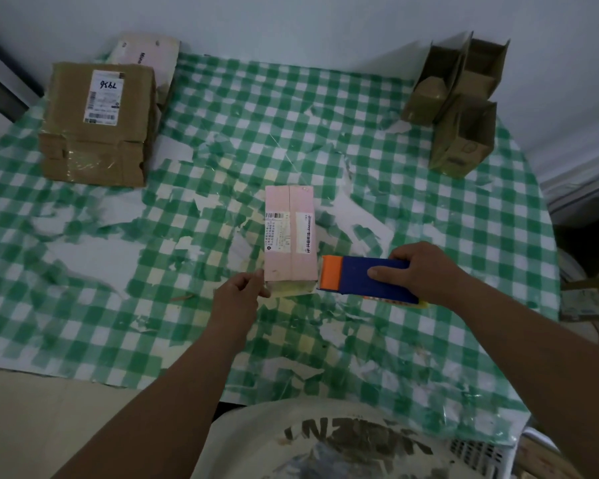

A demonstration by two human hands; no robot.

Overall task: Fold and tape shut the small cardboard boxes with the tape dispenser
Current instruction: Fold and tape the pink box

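Pink box lies mid-worktop. Its near-left corner is pinched by left hand; tape dispenser, just right, is gripped by right hand. Tape may be skewed if the box slips.

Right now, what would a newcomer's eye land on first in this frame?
The pink box at the centre of the green checked tablecloth, with the left hand pinching its near corner. Just to its right, the right hand grips a blue and orange tape dispenser at the box's near end. A big brown parcel sits far left, and open brown boxes far right.
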